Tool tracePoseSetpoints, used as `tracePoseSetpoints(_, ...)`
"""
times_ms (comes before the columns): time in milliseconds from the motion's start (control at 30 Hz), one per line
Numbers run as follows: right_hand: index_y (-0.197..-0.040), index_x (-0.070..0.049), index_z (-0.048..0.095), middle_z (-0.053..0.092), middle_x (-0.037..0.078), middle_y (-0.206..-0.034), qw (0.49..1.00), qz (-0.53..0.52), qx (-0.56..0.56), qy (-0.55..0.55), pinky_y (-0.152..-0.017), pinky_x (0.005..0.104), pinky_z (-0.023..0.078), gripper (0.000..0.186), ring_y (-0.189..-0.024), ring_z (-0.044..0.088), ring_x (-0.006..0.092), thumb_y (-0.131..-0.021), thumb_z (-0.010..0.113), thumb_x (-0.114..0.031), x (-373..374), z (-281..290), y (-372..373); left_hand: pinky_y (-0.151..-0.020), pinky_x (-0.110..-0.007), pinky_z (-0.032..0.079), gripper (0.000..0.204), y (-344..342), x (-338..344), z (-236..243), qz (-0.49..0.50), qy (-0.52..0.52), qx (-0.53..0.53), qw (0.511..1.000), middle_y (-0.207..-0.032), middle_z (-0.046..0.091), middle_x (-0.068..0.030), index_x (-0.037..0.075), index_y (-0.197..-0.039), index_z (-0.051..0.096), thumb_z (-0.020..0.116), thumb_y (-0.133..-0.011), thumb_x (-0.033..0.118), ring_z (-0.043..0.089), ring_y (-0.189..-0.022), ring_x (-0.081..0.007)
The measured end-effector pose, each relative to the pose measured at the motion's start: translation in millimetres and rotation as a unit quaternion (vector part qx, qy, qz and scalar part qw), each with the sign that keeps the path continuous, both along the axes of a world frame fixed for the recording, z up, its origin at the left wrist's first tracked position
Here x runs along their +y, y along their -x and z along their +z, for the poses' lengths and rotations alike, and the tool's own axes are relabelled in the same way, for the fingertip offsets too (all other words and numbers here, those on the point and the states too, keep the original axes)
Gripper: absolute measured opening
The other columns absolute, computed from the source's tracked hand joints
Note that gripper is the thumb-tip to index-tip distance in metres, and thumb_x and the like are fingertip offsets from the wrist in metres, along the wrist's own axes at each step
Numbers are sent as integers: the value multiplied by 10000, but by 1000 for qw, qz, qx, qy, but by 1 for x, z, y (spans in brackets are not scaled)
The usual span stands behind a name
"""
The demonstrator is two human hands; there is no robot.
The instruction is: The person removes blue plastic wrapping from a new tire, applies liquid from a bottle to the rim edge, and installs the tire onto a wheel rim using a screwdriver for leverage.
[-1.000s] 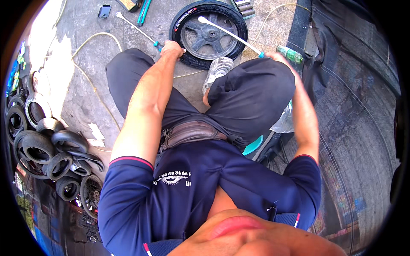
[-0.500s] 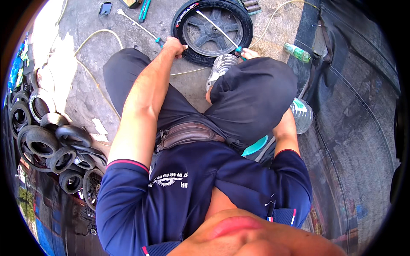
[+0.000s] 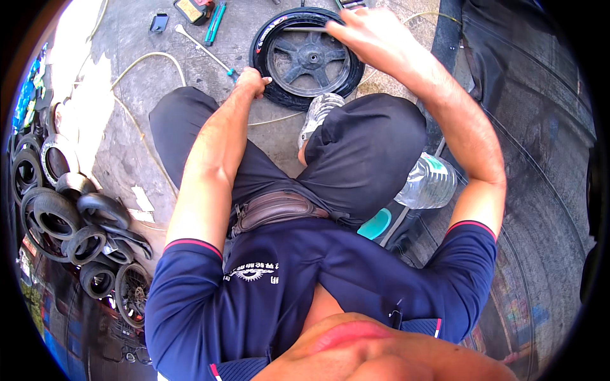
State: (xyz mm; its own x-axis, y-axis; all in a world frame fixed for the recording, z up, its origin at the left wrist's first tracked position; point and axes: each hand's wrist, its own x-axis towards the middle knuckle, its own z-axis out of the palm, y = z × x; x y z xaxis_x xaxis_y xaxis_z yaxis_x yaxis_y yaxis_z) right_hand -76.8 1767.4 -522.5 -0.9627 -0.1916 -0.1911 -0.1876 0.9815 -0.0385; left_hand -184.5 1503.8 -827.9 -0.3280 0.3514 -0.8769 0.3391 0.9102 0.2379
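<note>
A wheel with a grey five-spoke rim [image 3: 312, 58] and a black tyre [image 3: 257, 62] lies flat on the ground in front of my shoes. My left hand [image 3: 253, 82] is at the tyre's near left edge, closed around the teal-handled end of a long metal tyre lever [image 3: 204, 46], whose shaft points away to the far left. Over the wheel's far right side, my right hand [image 3: 368, 39] is raised and slightly blurred. It grips a second tyre lever [image 3: 304, 29], whose shaft lies across the far part of the wheel; its handle is hidden in the hand.
Used tyres [image 3: 57, 213] are heaped at the left. A pale hose [image 3: 124, 68] loops over the ground. Farther off are a small black tray [image 3: 159, 23], a yellow-and-black box [image 3: 190, 10] and a teal tool [image 3: 216, 24]. A clear plastic jug [image 3: 431, 184] stands beside my right knee.
My right hand has swung up and forward from beside my knee, bringing its lever across the far part of the wheel. My left hand keeps its hold at the tyre's edge.
</note>
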Motion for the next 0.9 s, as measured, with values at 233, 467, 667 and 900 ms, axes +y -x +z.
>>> tracePoseSetpoints(233, -830, -24, 729, 709, 180, -767, 996, 13, -57, -73, -700, 468, 574, 116, -777, 714, 363, -759, 681, -102, -36, 9, 154, -1057, -460, 497, 956, 0, 22, 21, -60, -11, 24, 998, -1299, 650, -272, -22, -1418, 480, 728, -824, 684, 632, -1251, -354)
tracePoseSetpoints(467, -835, -35, 738, 718, 178, -807, 992, 1, -95, -84, -717, 482, 566, 123, -808, 708, 378, -732, 716, -99, -9, -9, 219, -1138, -396, 408, 961, 60, 42, 0, 261, -254, -125, 923, -1432, 576, -237, -27, -1508, 437, 840, -813, 499, 544, -1344, -309)
tracePoseSetpoints(667, -949, -44, 704, 713, 205, -891, 978, -153, -125, -63, -765, 500, 544, 229, -892, 692, 394, -724, 710, -87, 75, 41, 112, -973, -357, 537, 649, 68, 63, 19, 326, -207, -331, 861, -1139, 727, -105, 6, -1283, 627, 870, -796, 359, 688, -1041, -201)
tracePoseSetpoints(900, -978, -58, 653, 707, 198, -828, 940, -241, -219, -103, -709, 528, 550, 193, -808, 706, 411, -792, 635, -108, 29, 66, -39, -885, -380, 582, 569, 56, 91, 24, 277, -241, -337, 867, -1087, 738, -110, 8, -1247, 646, 830, -834, 355, 718, -948, -218)
